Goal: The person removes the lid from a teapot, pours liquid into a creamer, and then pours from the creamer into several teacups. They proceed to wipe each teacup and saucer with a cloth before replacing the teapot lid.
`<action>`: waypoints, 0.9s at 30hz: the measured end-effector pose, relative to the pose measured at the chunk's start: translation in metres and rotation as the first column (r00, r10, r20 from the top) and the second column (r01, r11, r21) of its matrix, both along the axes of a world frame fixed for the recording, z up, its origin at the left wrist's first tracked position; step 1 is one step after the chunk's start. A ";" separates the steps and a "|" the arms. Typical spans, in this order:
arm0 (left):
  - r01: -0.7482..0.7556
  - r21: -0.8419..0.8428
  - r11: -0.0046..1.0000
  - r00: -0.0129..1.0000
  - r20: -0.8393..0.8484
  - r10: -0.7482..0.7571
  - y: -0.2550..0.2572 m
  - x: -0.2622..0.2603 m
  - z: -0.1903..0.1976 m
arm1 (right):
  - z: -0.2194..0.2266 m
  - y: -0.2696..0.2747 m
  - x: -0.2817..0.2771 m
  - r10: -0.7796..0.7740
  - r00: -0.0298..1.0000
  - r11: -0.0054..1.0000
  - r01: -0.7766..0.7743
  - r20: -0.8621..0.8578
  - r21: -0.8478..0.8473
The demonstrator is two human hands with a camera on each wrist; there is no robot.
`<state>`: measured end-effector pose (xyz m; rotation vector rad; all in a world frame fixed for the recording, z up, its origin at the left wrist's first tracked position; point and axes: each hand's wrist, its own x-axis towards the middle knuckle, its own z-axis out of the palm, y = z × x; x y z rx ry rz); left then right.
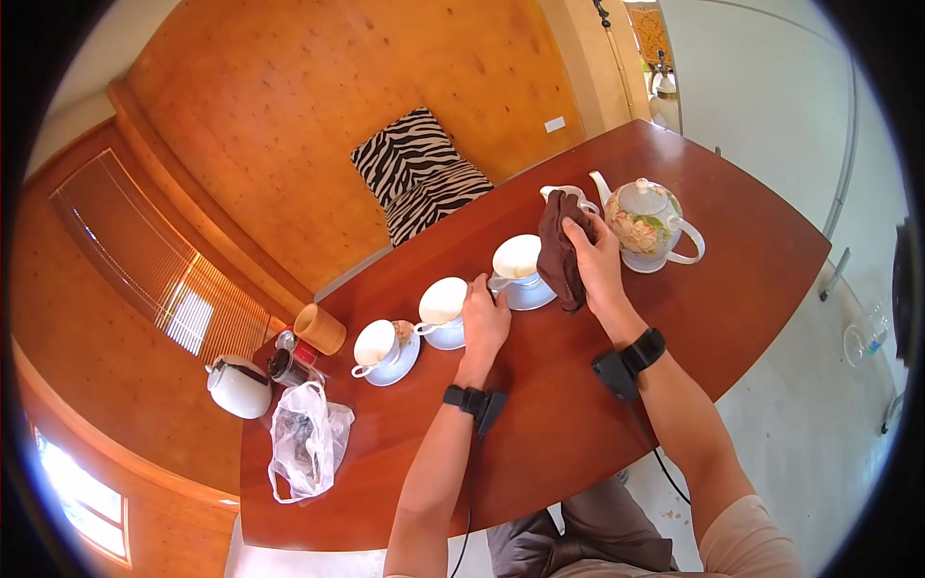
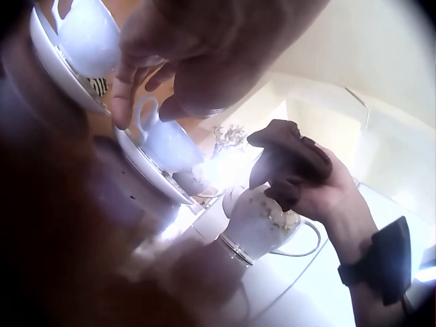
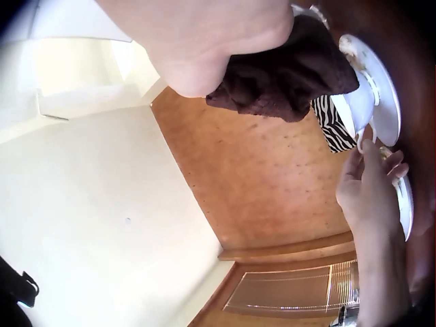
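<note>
My right hand [image 1: 599, 265] grips a bunched dark brown cloth [image 1: 559, 252] between the right cup [image 1: 517, 256] and the flowered teapot [image 1: 641, 229]. Behind the cloth, a small white vessel [image 1: 570, 193] is partly hidden. My left hand [image 1: 486, 326] is at the right cup's handle. The left wrist view shows a fingertip of that hand at the rim of the saucer [image 2: 146, 167] and the thumb beside the cup's handle [image 2: 144, 117], with a gap between them. The cup stands upright on its saucer. In the right wrist view the cloth [image 3: 293, 75] hangs from my right hand.
Two more white cups, one in the middle [image 1: 443, 301] and one at left [image 1: 376, 343], stand on saucers. Farther left are a wooden cup [image 1: 320, 329], a dark-lidded jar [image 1: 287, 367], a white kettle [image 1: 239, 387] and a plastic bag [image 1: 308, 443]. A zebra-striped chair [image 1: 419, 173] stands behind the table [image 1: 568, 414].
</note>
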<state>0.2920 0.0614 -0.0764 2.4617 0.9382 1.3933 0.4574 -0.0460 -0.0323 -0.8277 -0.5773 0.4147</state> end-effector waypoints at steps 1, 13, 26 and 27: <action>0.001 -0.091 0.996 0.999 -0.044 -0.005 0.004 0.003 -0.002 | 0.000 0.000 -0.001 0.000 1.000 1.000 0.000 -0.001 0.004; 0.124 -0.307 0.944 0.989 0.110 -0.094 0.009 0.010 0.006 | 0.004 -0.008 0.001 -0.216 0.890 0.947 0.291 0.401 -0.137; -0.021 -0.082 0.996 0.994 0.102 0.030 -0.062 -0.111 0.065 | 0.021 -0.036 -0.032 0.144 0.339 0.932 0.270 0.930 -0.242; 0.086 -0.244 0.966 0.962 0.272 -0.017 -0.058 -0.121 0.062 | 0.028 -0.037 -0.033 0.242 0.489 0.900 0.211 0.838 -0.383</action>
